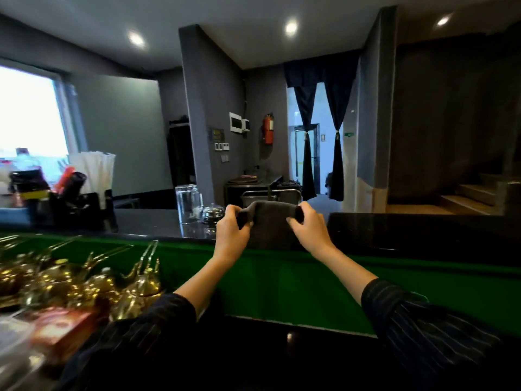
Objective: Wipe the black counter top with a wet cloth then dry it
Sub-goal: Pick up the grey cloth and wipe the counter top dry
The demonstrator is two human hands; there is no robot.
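Near left corner of the lower surface — red box point(60, 328), blurred; its printing cannot be read. Just behind it, a cluster of brass-coloured pots point(84, 280) with thin curved spouts, crowded together and touching; contents not visible.

Two sleeves, dark with fine stripes, reach forward over the green panel point(282, 280) that rises to the near edge of the black counter top point(408, 230).

Left hand point(232, 231) — closed, gripping the left end of the grey cloth point(269, 221). Right hand point(308, 225) — closed, gripping the right end. The cloth is stretched between the two hands at the counter top's near edge, its lower part hanging in front of that edge; whether it is wet cannot be told.

On the counter top, just left of the left hand: a small silver bell point(212, 213), then clear drinking glasses point(187, 203), seemingly empty. Toward the left end: a black caddy point(81, 210) holding white paper-wrapped straws point(94, 170) upright and dark items with a red one, blurred.

Beyond the counter — a metal bin point(270, 197); on the far wall a white panel point(236, 122) and a red fire extinguisher point(268, 128), label unreadable; a doorway with dark curtains point(321, 131) tied back.
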